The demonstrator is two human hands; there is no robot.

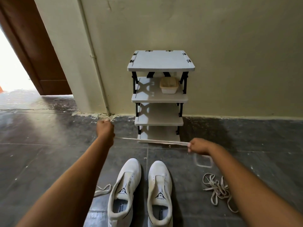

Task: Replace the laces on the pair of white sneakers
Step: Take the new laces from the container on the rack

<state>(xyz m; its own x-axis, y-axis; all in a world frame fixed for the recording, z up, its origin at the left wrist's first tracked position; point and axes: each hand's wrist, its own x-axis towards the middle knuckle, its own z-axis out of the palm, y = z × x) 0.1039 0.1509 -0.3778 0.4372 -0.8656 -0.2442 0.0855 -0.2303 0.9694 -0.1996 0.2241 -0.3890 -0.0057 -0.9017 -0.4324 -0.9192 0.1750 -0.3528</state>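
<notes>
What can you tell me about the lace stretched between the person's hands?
The lace is a flat, whitish strip, cloth by its look, pulled taut and almost level above the floor, beyond the toes of the white sneakers. The left hand grips one end in a fist; the right hand pinches the other. Toward the right it looks doubled into layers. Only the hands seem to touch it.

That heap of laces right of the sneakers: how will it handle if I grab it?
Probably floppy and light: the lace heap lies in limp flat loops. Likely lifts as a tangled clump, ends trailing, since strands cross.
</notes>
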